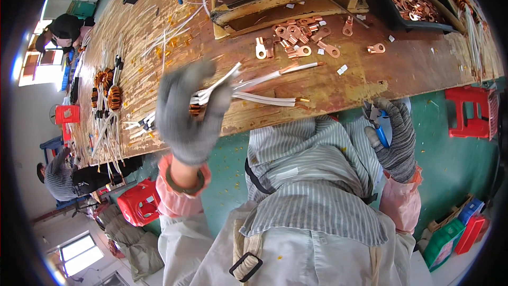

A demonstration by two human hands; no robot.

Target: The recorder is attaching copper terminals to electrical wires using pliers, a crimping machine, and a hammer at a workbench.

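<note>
My left hand (188, 114), in a grey knit glove and smeared by motion, is over the table's near edge. Its thumb and fingers curve around white wires (214, 86); whether they grip them is unclear. Part of an orange-and-black wound coil (196, 109) shows between them. More white wires (264, 99) with bared copper ends stretch right across the wood. At the table edge on the right, my gloved right hand (396, 140) is closed around blue-handled pliers (382, 135), their metal head upward. Loose copper lugs (296, 36) lie in a pile beyond the wires.
A worn metal-topped machine base (286, 5) stands at the back of the wooden table (211, 119). Far right is a black tray with copper lugs (415, 4). Wound coils with white leads (108, 87) lie at left. Red stools (471, 111) stand on the floor. Two people work farther left.
</note>
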